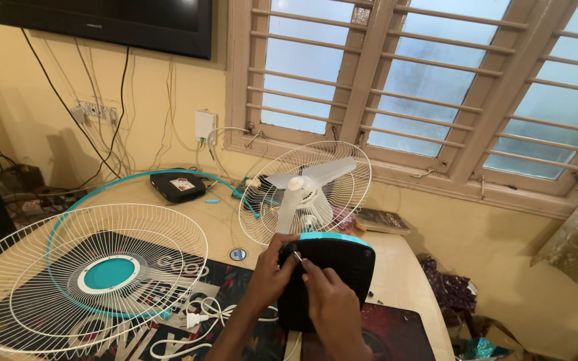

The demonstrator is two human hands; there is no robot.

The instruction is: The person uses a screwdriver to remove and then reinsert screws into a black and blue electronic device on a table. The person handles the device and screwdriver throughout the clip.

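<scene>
Black fan base [332, 281] clasped by left hand [272, 274], right hand [329, 301] pinching small screw [297, 255] against it

— What is staying out of sight around the fan base [332, 281]?

— Its lower edge is hiding behind the right hand [332, 311], and the left hand [272, 274] is covering its left side. Both forearms are running off the bottom edge.

— And that tiny thing between the fingers [297, 255]?

— It is showing too small to tell what it is.

— Anything else getting cut off?

— The front grille [81, 281] is slipping past the left and bottom edges, and the screen [112, 23] is being cropped at the top. The rear grille [306, 190] is partly hiding the fan's motor.
</scene>
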